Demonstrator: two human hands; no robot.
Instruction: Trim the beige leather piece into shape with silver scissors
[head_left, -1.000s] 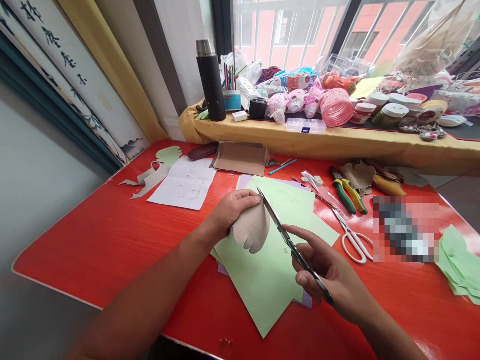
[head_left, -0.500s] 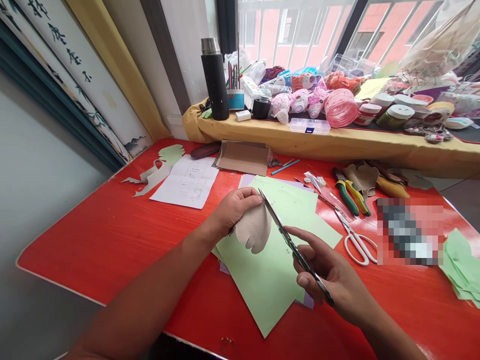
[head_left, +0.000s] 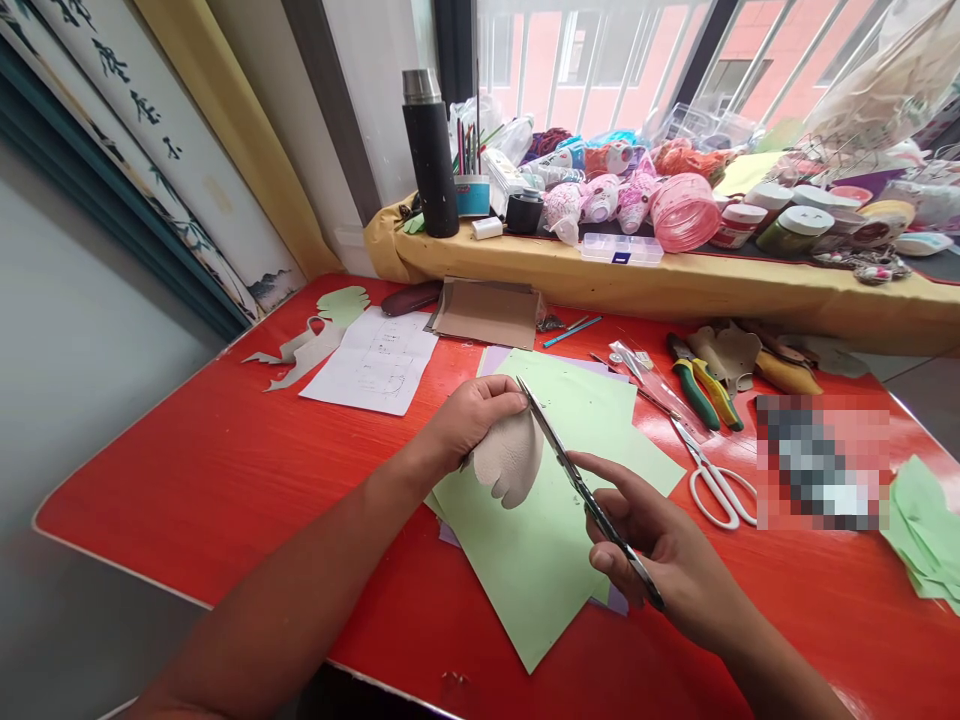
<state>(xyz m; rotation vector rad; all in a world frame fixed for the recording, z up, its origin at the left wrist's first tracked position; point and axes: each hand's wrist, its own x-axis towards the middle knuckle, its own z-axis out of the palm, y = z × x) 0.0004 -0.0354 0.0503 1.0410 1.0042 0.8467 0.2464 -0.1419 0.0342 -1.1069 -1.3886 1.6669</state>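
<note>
Paper pattern sheet [head_left: 371,362] on red table [head_left: 150,480], well left of hands. Left hand [head_left: 469,425]: fingers [head_left: 491,400] curled, gripping beige leather piece [head_left: 511,458], lobed edge, held just above green card [head_left: 536,550]. Steel scissors [head_left: 589,495] right against leather edge. Right hand [head_left: 660,550]: fingers [head_left: 607,487] closed around scissor handles. Farther right, white-handled scissors [head_left: 716,487], green-yellow pliers [head_left: 701,395].

A craft room: red worktable [head_left: 150,480] beside cluttered windowsill [head_left: 600,270].
</note>
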